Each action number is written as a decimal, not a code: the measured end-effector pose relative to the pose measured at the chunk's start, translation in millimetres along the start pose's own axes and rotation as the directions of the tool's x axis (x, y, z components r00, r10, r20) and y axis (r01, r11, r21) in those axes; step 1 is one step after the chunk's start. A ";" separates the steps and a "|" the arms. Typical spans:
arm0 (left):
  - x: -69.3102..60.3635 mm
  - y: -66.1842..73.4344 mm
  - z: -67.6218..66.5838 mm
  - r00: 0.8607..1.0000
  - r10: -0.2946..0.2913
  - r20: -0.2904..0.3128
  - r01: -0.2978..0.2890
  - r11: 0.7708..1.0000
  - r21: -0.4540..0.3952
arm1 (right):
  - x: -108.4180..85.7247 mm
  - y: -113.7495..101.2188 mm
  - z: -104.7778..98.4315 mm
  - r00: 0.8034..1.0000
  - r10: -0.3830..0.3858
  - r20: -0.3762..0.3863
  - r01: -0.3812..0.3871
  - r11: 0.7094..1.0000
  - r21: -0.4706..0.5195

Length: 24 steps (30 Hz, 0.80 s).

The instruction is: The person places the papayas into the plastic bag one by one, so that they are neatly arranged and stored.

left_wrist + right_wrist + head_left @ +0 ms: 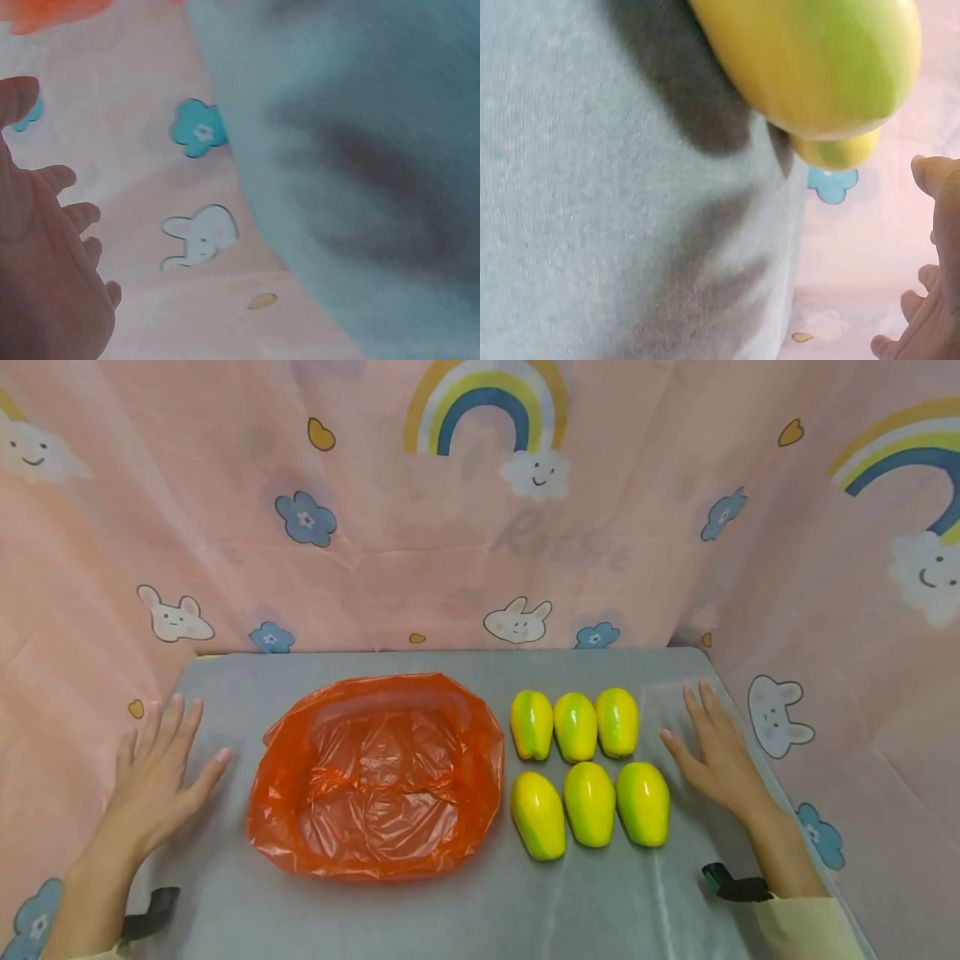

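Note:
An orange-red plastic bag (378,864), its mouth spread wide, sits left of centre on the grey table. To its right lie several yellow-green mangoes or papayas (589,804), glossy, in two rows. My left hand (153,781) is at the table's left edge with fingers spread, apart from the bag. Over at the right edge, my right hand (716,756) also has its fingers extended and holds nothing. In the right wrist view a yellow-green fruit (817,60) looms large near that hand, not touched by it.
The grey table (465,918) has a rounded far corner on the right. Behind and beside it hangs a pink curtain (390,552) printed with rainbows, rabbits and flowers. Each wrist wears a dark band (738,885).

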<state>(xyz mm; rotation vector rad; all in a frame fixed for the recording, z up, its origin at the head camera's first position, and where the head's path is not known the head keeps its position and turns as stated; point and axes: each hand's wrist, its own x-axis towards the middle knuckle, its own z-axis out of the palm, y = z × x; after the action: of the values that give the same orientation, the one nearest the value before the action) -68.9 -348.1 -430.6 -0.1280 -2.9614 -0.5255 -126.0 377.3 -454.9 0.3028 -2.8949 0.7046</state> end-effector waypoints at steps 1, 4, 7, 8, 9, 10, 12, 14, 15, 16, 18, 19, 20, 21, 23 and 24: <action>-0.2 2.0 -0.8 1.000 0.010 -0.010 -0.010 1.000 -0.020 | -0.6 -1.4 -0.5 1.000 0.008 0.001 -0.008 1.000 0.009; 0.3 10.0 -4.8 0.999 0.035 -0.032 -0.039 0.994 -0.101 | -2.1 -5.8 -2.2 0.999 0.032 0.005 -0.032 0.999 0.036; 0.2 20.9 -9.1 0.997 0.066 -0.047 -0.073 0.983 -0.169 | -3.2 -10.3 -4.1 0.999 0.039 0.007 -0.039 0.998 0.055; -0.1 24.9 -10.5 0.996 0.076 -0.049 -0.084 0.979 -0.185 | -3.7 -12.2 -5.0 0.999 0.038 0.009 -0.039 0.997 0.062; -0.4 29.2 -11.4 0.995 0.082 -0.050 -0.090 0.977 -0.192 | -4.2 -13.8 -5.5 0.999 0.037 0.010 -0.038 0.997 0.067; -0.5 33.5 -12.7 0.994 0.092 -0.056 -0.101 0.975 -0.195 | -3.7 -16.1 -6.5 0.999 0.031 0.010 -0.032 0.997 0.073; -0.6 42.2 -14.7 0.993 0.106 -0.058 -0.115 0.974 -0.196 | -3.1 -20.4 -8.1 1.000 0.025 0.012 -0.026 0.996 0.082; -0.6 50.5 -15.7 0.992 0.111 -0.055 -0.120 0.971 -0.205 | -2.7 -25.6 -9.5 1.000 0.020 0.013 -0.021 0.996 0.090; -0.5 54.6 -16.0 0.992 0.113 -0.055 -0.122 0.970 -0.211 | -2.4 -28.0 -10.0 1.000 0.018 0.015 -0.019 0.996 0.091; -0.2 58.6 -16.6 0.991 0.120 -0.057 -0.130 0.966 -0.222 | -2.5 -30.7 -10.7 1.000 0.016 0.018 -0.017 0.996 0.091; 0.7 66.2 -18.0 0.992 0.117 -0.043 -0.124 0.961 -0.247 | -3.2 -35.5 -10.8 1.000 0.012 0.017 -0.014 0.996 0.092; 1.2 69.5 -18.6 0.993 0.115 -0.029 -0.118 0.959 -0.257 | -4.2 -38.0 -10.5 1.000 0.008 0.010 -0.009 0.995 0.096; 1.7 72.8 -18.7 0.994 0.111 -0.012 -0.110 0.957 -0.269 | -5.9 -40.3 -10.1 1.000 0.005 0.002 -0.005 0.995 0.100; 1.8 76.2 -18.9 0.994 0.107 0.007 -0.101 0.955 -0.280 | -7.8 -41.9 -9.4 1.000 -0.002 -0.012 0.003 0.995 0.104; 2.0 82.6 -18.7 0.993 0.104 0.049 -0.085 0.953 -0.292 | -11.7 -44.7 -7.9 0.999 -0.020 -0.051 0.025 0.994 0.106; 2.2 85.5 -18.3 0.992 0.109 0.063 -0.085 0.951 -0.296 | -13.6 -45.3 -7.1 0.997 -0.032 -0.070 0.040 0.993 0.110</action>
<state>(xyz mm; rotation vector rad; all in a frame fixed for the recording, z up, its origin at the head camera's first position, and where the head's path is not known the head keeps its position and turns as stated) -59.9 -274.4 -384.5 -0.3296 -2.9120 -0.9643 -101.8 343.3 -431.4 0.3363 -2.7846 0.8544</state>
